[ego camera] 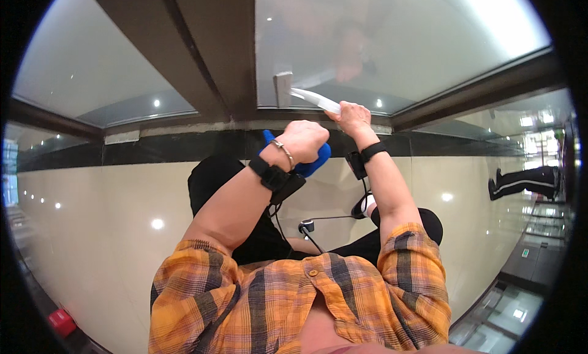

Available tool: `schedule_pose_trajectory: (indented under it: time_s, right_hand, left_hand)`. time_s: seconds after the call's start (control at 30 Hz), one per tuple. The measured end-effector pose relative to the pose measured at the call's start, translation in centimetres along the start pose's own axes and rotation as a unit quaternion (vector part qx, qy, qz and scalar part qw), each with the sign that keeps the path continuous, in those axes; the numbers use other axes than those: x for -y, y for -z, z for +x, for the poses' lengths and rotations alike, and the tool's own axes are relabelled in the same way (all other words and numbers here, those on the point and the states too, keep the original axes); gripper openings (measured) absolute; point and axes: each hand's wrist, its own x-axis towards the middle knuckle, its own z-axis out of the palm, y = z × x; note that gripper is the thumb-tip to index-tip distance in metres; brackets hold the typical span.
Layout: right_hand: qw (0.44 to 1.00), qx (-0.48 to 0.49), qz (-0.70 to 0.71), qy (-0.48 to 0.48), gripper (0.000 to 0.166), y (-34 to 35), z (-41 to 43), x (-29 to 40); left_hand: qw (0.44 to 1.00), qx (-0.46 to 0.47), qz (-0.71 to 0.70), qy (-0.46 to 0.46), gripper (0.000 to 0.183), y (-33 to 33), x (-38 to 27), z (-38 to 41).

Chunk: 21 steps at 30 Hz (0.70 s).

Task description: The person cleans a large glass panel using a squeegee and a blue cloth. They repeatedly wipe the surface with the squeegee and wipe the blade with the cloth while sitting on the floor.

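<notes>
My right hand (353, 117) is closed round the handle of a white squeegee-like tool (317, 99), whose flat, narrow head (283, 90) lies against the lower left part of a glass panel (330, 41). To the left and a little lower, my left hand (305, 136) is clenched on a blue cloth (319, 161), which shows on both sides of the fist. Its fingers are mostly hidden under the back of the hand. Both wrists carry black straps with small devices, and the left one also has a bracelet.
A dark metal frame (232, 55) borders the glass, above a black stone strip (183, 147) and a glossy beige floor (115, 202). A cable with a small device (306, 225) hangs before my legs. At the far right a person's legs (526, 180) show. A red box (62, 322) is at the lower left.
</notes>
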Motion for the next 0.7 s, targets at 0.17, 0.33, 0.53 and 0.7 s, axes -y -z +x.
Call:
schedule_pose_trajectory:
  time_s: [0.17, 0.33, 0.53, 0.7]
  right_hand:
    - [0.983, 0.021, -0.139, -0.118, 0.048, 1.5, -3.4, -14.0]
    - [0.954, -0.08, -0.2, -0.208, 0.034, 10.4, -6.3, -21.1]
    - [0.927, -0.128, -0.277, -0.216, 0.033, 22.9, -8.6, -21.3]
    - [0.904, -0.175, -0.324, -0.219, 0.036, 31.7, -10.8, -19.9]
  left_hand:
    - [0.999, 0.047, 0.015, -0.005, 0.02, 0.9, -0.8, 0.2]
    - [0.998, 0.05, 0.01, -0.031, 0.024, 1.2, -1.6, 0.2]
    - [0.997, 0.06, 0.024, -0.035, 0.028, 0.5, -1.6, 0.6]
    - [0.997, 0.067, 0.031, -0.031, 0.031, 0.7, -2.0, 0.2]
